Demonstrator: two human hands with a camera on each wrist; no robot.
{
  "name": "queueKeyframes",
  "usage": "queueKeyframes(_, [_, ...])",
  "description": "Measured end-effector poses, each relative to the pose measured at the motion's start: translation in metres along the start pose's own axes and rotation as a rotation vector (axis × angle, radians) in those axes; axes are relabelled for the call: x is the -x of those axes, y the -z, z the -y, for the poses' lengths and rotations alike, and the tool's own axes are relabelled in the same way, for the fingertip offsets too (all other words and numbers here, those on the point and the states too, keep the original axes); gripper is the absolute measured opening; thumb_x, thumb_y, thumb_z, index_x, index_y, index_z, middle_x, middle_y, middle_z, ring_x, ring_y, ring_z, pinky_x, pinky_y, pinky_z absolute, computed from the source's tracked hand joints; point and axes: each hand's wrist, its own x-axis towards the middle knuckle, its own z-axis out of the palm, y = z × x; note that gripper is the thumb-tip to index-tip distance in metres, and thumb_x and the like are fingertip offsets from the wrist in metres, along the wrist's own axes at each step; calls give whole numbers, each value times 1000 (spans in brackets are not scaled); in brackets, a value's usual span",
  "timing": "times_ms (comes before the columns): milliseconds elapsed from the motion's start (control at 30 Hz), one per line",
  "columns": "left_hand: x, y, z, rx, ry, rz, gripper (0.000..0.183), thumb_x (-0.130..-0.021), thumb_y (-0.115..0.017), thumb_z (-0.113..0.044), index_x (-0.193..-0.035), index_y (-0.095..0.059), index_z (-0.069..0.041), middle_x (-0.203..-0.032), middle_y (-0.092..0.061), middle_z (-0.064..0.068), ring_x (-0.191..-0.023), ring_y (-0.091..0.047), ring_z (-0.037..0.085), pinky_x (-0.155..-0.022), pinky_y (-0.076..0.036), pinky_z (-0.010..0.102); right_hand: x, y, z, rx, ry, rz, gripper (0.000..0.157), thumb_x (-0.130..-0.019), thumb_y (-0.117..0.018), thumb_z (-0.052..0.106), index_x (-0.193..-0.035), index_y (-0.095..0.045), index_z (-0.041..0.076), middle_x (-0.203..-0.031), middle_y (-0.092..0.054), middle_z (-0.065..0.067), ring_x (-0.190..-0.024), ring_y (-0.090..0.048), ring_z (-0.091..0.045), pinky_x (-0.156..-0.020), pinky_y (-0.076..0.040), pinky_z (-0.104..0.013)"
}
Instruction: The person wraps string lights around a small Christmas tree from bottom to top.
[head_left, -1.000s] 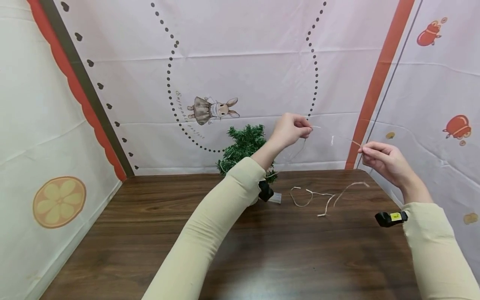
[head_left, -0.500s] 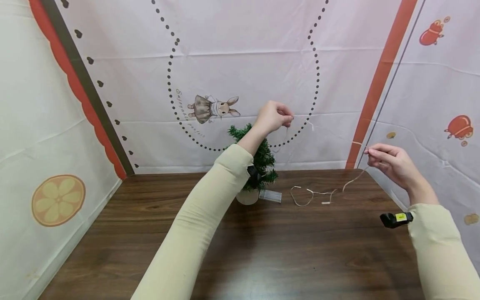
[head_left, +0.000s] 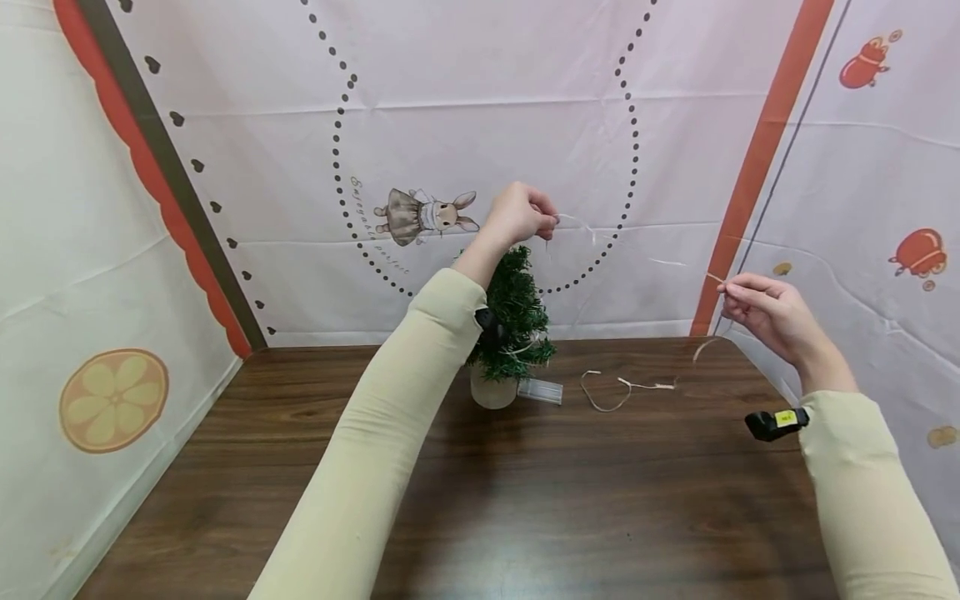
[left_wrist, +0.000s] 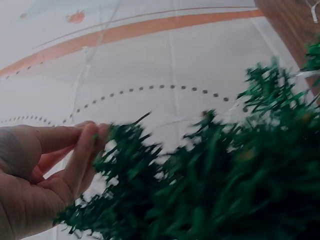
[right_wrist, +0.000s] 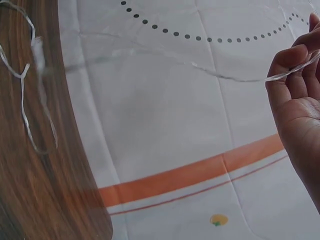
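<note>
Cord (right_wrist: 235,78) spans the air between left hand (head_left: 517,214) and right hand (head_left: 772,317); one part crosses the tree (head_left: 517,317) at its 5 o'clock, and slack lies on the table (head_left: 630,500) at 3 o'clock from the box (head_left: 540,392). Left hand pinches the cord in its fingertips at the tree's 12 o'clock, likely raised to clear the tip. Right hand pinches it, thumb to fingers, at 4 o'clock from the left, apparently to prevent tangling. Pot (head_left: 492,393) stands upright, presumably steadying the tree

hand (head_left: 521,212) (head_left: 774,318): 2 | tree (head_left: 516,308): 1 | pot (head_left: 492,392): 1 | clear box (head_left: 542,392): 1 | table (head_left: 600,508): 1 | wrist camera (head_left: 491,325) (head_left: 765,426): 2 | string (head_left: 654,387): count unclear
</note>
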Motion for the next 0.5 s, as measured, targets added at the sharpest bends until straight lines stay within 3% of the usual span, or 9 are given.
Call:
queueKeyframes(300, [-2, 24, 12, 194, 53, 5, 16, -88, -65, -3, -101, -68, 5, -96, -70, 18, -82, -71, 21, -75, -56, 24, -23, -16, -1, -16, -36, -6, 27, -97, -41, -7, -99, -67, -3, -84, -65, -6, -70, -53, -13, -67, -49, -24])
queueKeyframes(500, [-6, 33, 34, 209, 56, 15, 14, -88, -66, -5, -99, -68, 4, -89, -70, 16, -82, -71, 21, -81, -55, 26, -36, -23, -2, 16, -72, 20, 26, -97, -43, -4, -100, -68, 0, -81, -63, -3, -70, -50, -14, -71, -50, -24])
